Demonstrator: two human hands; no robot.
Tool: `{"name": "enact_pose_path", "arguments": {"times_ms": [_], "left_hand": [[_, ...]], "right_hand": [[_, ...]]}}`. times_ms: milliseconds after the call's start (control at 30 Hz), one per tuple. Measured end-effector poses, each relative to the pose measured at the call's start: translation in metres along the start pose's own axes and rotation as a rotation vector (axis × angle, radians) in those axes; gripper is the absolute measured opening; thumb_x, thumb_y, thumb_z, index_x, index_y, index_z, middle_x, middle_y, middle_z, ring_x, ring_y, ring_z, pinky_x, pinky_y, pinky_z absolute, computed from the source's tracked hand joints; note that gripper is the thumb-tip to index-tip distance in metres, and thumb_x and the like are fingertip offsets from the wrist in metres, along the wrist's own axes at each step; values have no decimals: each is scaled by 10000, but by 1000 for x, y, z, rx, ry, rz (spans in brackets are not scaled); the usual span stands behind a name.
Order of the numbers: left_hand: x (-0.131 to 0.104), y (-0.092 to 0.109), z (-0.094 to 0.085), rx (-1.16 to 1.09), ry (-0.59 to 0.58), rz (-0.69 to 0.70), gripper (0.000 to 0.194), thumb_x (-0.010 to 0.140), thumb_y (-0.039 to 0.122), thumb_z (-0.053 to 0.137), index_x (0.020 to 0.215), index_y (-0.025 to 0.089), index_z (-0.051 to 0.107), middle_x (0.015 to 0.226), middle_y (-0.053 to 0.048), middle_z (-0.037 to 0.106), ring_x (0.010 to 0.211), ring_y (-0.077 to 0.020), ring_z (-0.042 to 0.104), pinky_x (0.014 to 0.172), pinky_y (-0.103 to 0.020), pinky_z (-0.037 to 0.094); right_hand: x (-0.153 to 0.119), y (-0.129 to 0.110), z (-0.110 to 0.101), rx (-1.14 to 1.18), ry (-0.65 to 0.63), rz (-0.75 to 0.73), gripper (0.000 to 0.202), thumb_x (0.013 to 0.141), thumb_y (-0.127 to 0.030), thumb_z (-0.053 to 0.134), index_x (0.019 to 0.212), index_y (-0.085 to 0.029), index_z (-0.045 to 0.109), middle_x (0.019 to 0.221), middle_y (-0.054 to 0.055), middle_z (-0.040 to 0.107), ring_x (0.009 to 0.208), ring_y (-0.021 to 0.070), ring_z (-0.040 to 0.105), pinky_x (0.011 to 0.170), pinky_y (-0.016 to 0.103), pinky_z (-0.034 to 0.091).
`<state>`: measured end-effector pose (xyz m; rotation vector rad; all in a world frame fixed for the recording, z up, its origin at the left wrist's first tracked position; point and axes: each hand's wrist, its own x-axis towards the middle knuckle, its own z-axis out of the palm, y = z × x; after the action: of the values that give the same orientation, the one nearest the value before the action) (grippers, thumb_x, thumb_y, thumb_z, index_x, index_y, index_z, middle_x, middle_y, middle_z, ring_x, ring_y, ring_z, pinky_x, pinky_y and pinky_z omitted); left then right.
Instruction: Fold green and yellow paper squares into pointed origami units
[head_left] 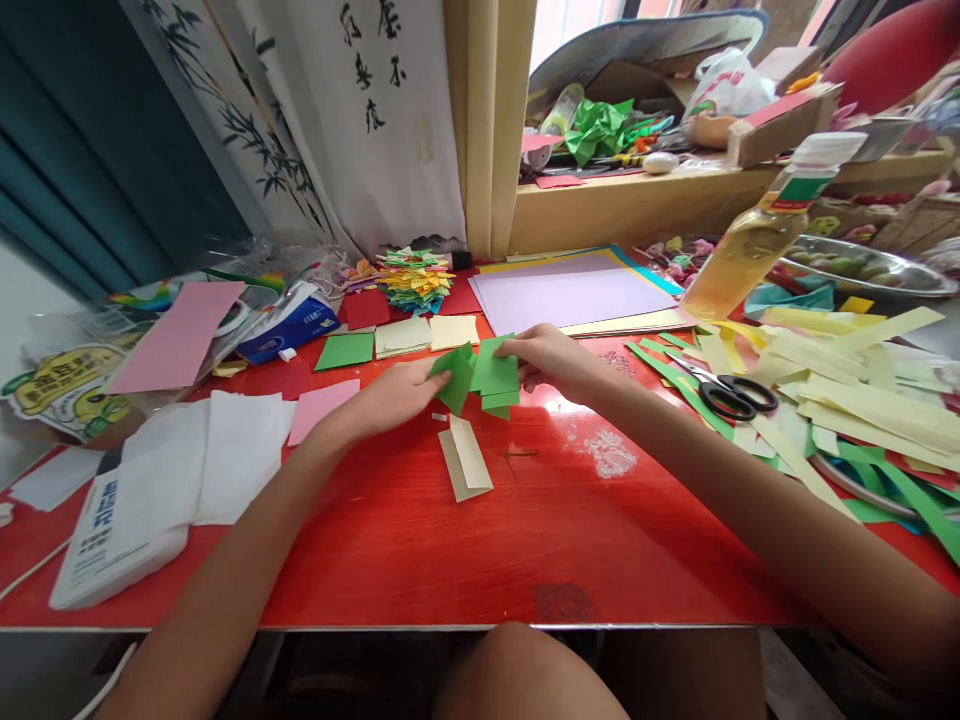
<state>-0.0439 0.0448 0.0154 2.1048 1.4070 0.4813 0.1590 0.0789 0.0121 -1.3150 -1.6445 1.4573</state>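
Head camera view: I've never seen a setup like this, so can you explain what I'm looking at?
There is no robot here: a person works with two bare hands. The single picture comes from a camera worn on the head, looking forward and down, so the forearms reach in from the bottom corners.

The left hand holds a folded green paper; the right hand holds several green pieces.

On the red table, a creased cream paper lies nearer the person. White sheets are at the left, and a large lilac sheet lies behind the right hand. Over to the right are scissors, paper strips and a bottle.
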Motion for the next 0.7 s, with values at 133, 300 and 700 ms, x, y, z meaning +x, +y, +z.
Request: {"name": "enact_pose_path", "arguments": {"times_ms": [133, 300, 700], "left_hand": [[1, 11, 18, -23, 20, 40, 406, 844, 491, 299, 801, 194, 573, 852, -19, 623, 771, -176, 540, 689, -266, 383], [2, 13, 22, -216, 57, -87, 448, 813, 542, 347, 812, 176, 606, 844, -44, 627, 855, -213, 555, 735, -302, 397], [5, 8, 26, -743, -41, 28, 477, 811, 543, 386, 1141, 244, 555, 1183, -75, 569, 1085, -260, 505, 911, -398, 362]], "right_hand": [[-3, -2, 6, -52, 10, -18, 184, 724, -203, 492, 551, -142, 504, 459, 50, 541, 408, 110, 530, 387, 212, 428], [-2, 4, 5, -97, 27, -15, 178, 717, -169, 466, 552, -130, 518, 448, 78, 570, 396, 138, 557, 405, 244, 475], [-5, 11, 13, 42, -5, -84, 388, 840, -443, 380, 727, -128, 578, 737, 107, 641, 582, 131, 605, 601, 294, 544]]}}
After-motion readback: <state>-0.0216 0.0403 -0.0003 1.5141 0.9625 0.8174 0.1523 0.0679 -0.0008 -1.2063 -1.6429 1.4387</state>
